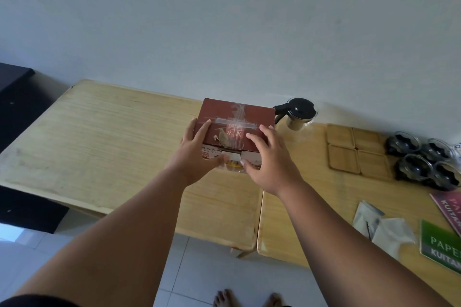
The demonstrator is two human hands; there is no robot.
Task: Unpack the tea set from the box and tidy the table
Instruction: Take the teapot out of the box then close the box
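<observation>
Box: my red-brown box [234, 121] sits mid-frame on the wooden table [99, 132].
Left hand: my left hand [197, 154] grips its near-left corner, fingers spread on the lid, thumb on the front.
Right hand: my right hand [268, 154] clasps the near-right corner likewise.
Right of frame: teapot [298, 113], coasters [356, 151], glass cups [424, 159].

Home room, wooden table [99, 137], tiled floor [199, 269], bare feet [224, 299]

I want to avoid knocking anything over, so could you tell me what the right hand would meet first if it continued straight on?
The right hand already rests on the box; beyond it probably the wall, though depth is unclear.
</observation>
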